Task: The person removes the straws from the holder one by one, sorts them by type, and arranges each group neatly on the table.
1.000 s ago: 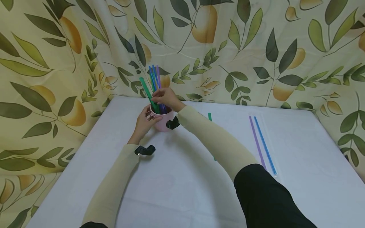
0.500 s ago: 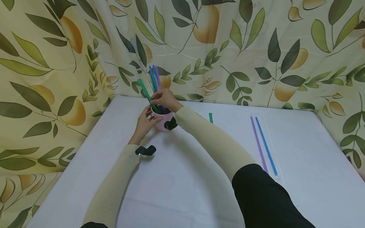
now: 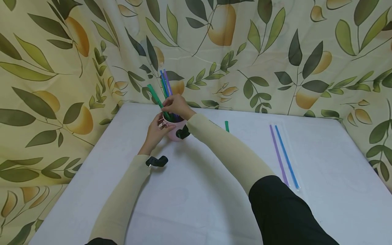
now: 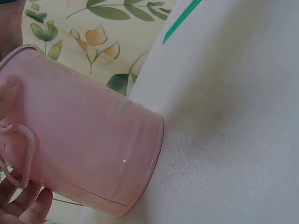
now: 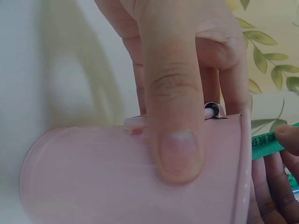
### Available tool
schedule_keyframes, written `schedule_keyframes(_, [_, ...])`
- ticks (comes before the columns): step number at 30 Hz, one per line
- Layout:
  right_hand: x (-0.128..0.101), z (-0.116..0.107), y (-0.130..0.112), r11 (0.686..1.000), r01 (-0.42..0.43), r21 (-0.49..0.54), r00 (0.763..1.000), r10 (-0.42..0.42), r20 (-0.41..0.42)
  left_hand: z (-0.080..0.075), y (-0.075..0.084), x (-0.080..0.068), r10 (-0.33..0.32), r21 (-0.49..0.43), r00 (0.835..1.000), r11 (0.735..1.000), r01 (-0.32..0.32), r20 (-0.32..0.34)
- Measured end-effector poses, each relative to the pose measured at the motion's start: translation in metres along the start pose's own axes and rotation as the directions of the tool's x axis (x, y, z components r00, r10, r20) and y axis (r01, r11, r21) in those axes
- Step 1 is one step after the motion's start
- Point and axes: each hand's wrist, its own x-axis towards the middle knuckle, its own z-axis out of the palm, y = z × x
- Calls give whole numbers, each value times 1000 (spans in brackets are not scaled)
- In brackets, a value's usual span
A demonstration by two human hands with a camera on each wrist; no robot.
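A pink cup (image 3: 175, 132) with a side handle stands near the table's far edge. My left hand (image 3: 154, 132) holds it at the handle side, the thumb (image 5: 180, 140) lying along its wall in the right wrist view. Above the mouth, my right hand (image 3: 178, 106) pinches a flat green strip (image 5: 267, 143) bearing black printed characters and fine ridges. This strip (image 3: 155, 96) leans left out of the cup. Blue and purple straws (image 3: 165, 81) rise behind it, their lower parts hidden by the right hand and the cup.
On the white table (image 3: 183, 204), a purple straw (image 3: 278, 154) and a blue straw (image 3: 287, 156) in clear wrapping lie at the right. Another green piece (image 3: 227, 126) lies partly behind the right sleeve (image 3: 232, 146). A leaf-patterned cloth (image 3: 196, 54) hangs behind the table.
My right hand has shifted slightly left, and the green strip leans a little further left. The purple straw tops have also drawn left, closer to the blue ones. My left hand stays on the cup.
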Motion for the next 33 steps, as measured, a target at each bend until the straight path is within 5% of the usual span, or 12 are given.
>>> schedule_keyframes(33, [-5,-13,-11,995,44,90,997,-38,-61,2,1,1,-17,12,1000,1000,17,-21])
